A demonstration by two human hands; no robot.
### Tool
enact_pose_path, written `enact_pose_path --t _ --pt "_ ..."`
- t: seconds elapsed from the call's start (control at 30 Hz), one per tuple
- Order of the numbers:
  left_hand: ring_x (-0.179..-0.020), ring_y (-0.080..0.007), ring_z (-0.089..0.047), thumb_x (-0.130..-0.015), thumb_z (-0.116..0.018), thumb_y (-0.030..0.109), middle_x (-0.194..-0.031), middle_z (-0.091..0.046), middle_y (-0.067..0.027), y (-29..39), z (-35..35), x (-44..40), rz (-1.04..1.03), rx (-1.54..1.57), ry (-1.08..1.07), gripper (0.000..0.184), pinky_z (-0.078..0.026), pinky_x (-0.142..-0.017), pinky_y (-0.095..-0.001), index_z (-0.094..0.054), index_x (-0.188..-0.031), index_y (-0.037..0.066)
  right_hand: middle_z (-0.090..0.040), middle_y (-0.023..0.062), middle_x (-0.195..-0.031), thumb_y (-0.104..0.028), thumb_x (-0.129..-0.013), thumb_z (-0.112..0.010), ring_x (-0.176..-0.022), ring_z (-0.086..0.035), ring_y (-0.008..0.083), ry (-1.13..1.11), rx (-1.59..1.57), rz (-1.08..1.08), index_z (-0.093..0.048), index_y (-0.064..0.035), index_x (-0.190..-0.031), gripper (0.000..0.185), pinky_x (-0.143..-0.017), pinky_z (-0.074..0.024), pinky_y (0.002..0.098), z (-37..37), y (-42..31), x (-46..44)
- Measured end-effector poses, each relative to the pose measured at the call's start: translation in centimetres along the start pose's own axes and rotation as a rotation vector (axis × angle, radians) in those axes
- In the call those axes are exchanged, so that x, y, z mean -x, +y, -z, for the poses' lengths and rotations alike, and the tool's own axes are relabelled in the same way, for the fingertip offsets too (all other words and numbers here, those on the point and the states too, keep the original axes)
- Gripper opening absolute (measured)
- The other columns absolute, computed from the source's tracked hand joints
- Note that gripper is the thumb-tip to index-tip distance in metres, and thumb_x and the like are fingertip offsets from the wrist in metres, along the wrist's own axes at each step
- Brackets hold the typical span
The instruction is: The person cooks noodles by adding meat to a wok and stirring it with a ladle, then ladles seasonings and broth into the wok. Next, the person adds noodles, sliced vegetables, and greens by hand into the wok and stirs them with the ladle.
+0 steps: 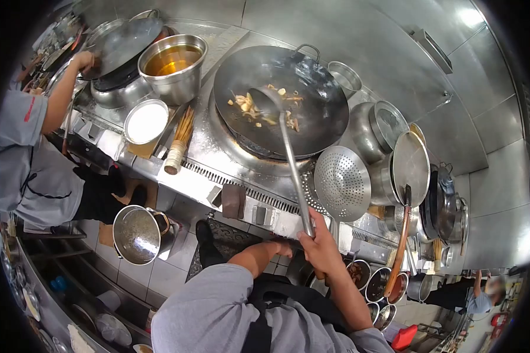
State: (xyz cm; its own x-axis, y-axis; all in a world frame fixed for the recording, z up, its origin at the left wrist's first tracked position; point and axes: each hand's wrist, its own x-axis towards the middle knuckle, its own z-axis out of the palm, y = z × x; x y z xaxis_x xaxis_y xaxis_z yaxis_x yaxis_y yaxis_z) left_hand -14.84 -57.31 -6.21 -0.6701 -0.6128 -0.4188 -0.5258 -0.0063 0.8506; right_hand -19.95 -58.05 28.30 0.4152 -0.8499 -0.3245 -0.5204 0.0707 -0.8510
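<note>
My right hand (321,244) is closed round the long metal handle of a ladle (268,103). The ladle's bowl rests inside a large dark wok (324,120), among pale and brownish food pieces (243,106). My left hand (284,249) is low beside the counter's front edge, left of the ladle handle; its fingers are too small and hidden to make out. A perforated metal skimmer (343,183) lies just right of the wok.
Left of the wok are a pot of amber liquid (174,59), a white-filled container (146,122) and a bamboo brush (182,132). A co-worker (26,135) reaches over another wok (126,47). Sauce bowls (378,285), a strainer (411,162) and stacked pans stand right; a pot (136,234) stands low left.
</note>
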Motion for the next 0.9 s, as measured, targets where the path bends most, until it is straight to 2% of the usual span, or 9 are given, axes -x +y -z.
enact_pose_path --t 0.07,0.27,0.37,0.4,0.53,0.63,0.67,0.8,0.9 --pt "-0.145 -0.0306 -0.035 -0.083 -0.071 0.041 -0.155 -0.04 -0.0155 -0.4 0.2 0.3 -0.002 0.035 0.042 0.075 -0.03 -0.118 -0.0408 -0.046 -0.148 0.013 -0.057 0.003 -0.084 -0.004 -0.096 -0.058 -0.051 -0.046 0.007 0.105 0.017 0.091 -0.027 -0.008 -0.152 0.064 -0.044 -0.0385 0.0246 -0.4 1.8 0.9" --pt "-0.145 -0.0283 -0.035 -0.084 -0.068 0.05 -0.154 -0.042 -0.0152 -1.2 -0.5 -0.4 -0.06 0.09 0.109 0.078 -0.028 -0.119 -0.0395 -0.047 -0.148 0.012 -0.06 0.0149 -0.115 -0.007 -0.093 -0.06 -0.096 -0.057 0.0186 0.127 0.0 -0.004 -0.035 -0.0027 -0.148 0.06 -0.087 -0.0491 0.0335 -1.8 6.2 3.2" --pt "-0.137 -0.0299 -0.044 -0.08 -0.072 0.048 -0.146 -0.05 -0.0185 -0.6 0.5 0.0 0.044 0.074 0.033 0.074 -0.036 -0.113 -0.0403 -0.055 -0.139 0.007 -0.06 0.014 -0.118 -0.008 -0.094 -0.06 -0.089 -0.06 0.0177 0.135 0.11 0.08 -0.035 -0.0028 -0.149 0.06 -0.079 -0.0509 0.0317 -0.9 3.3 4.4" --pt "-0.135 -0.0305 -0.048 -0.079 -0.073 0.047 -0.144 -0.052 -0.0196 0.1 0.8 0.7 0.079 0.071 0.002 0.072 -0.038 -0.111 -0.0405 -0.057 -0.136 0.005 -0.063 0.0118 -0.105 -0.006 -0.094 -0.059 -0.072 -0.061 0.0152 0.149 0.055 0.089 -0.034 -0.0026 -0.15 0.062 -0.063 -0.0504 0.0288 -0.7 2.9 4.8" --pt "-0.125 -0.0342 -0.058 -0.076 -0.075 0.047 -0.135 -0.059 -0.0261 1.3 1.2 1.9 0.173 -0.023 -0.013 0.07 -0.046 -0.104 -0.0418 -0.065 -0.125 -0.003 -0.054 0.0025 -0.071 -0.002 -0.092 -0.059 -0.044 -0.045 0.0083 0.113 -0.469 -0.015 -0.033 -0.005 -0.151 0.065 -0.04 -0.0373 0.0236 1.5 -0.6 6.3" --pt "-0.134 -0.0368 -0.05 -0.077 -0.073 0.048 -0.143 -0.052 -0.0283 1.2 0.4 2.9 0.094 -0.076 -0.023 0.079 -0.042 -0.109 -0.0417 -0.059 -0.133 -0.005 -0.053 0.0015 -0.072 -0.001 -0.092 -0.059 -0.041 -0.045 0.0089 -0.108 -1.23 -0.082 -0.035 -0.0058 -0.15 0.063 -0.038 -0.0374 0.024 3.5 -1.7 5.9" --pt "-0.146 -0.0388 -0.033 -0.077 -0.074 0.045 -0.16 -0.026 -0.0289 0.6 -1.0 1.9 0.114 -0.267 -0.033 0.099 -0.035 -0.116 -0.0407 -0.032 -0.152 -0.005 -0.052 0.0009 -0.072 -0.001 -0.093 -0.059 -0.041 -0.045 0.0086 -0.053 -1.04 -0.166 -0.034 -0.0073 -0.149 0.062 -0.036 -0.0372 0.0244 3.2 -0.2 4.9" --pt "-0.153 -0.0369 -0.016 -0.08 -0.074 0.039 -0.166 0.013 -0.0209 3.3 -0.2 4.9 0.175 -0.305 -0.11 0.123 -0.029 -0.12 -0.0411 0.015 -0.157 0.003 -0.051 0.0009 -0.074 -0.003 -0.094 -0.058 -0.041 -0.045 0.0077 0.132 -0.508 -0.052 -0.032 -0.0105 -0.149 0.06 -0.036 -0.0378 0.0245 0.7 1.0 4.0" --pt "-0.155 -0.0333 0.007 -0.082 -0.074 0.045 -0.166 0.009 -0.0218 2.8 -0.2 4.8 0.224 -0.207 -0.164 0.119 -0.01 -0.125 -0.0423 0.006 -0.159 0.002 -0.052 0.0013 -0.074 -0.003 -0.094 -0.058 -0.041 -0.045 0.0076 0.123 -0.584 -0.001 -0.033 -0.0102 -0.148 0.059 -0.037 -0.0382 0.0245 2.2 0.1 5.5"
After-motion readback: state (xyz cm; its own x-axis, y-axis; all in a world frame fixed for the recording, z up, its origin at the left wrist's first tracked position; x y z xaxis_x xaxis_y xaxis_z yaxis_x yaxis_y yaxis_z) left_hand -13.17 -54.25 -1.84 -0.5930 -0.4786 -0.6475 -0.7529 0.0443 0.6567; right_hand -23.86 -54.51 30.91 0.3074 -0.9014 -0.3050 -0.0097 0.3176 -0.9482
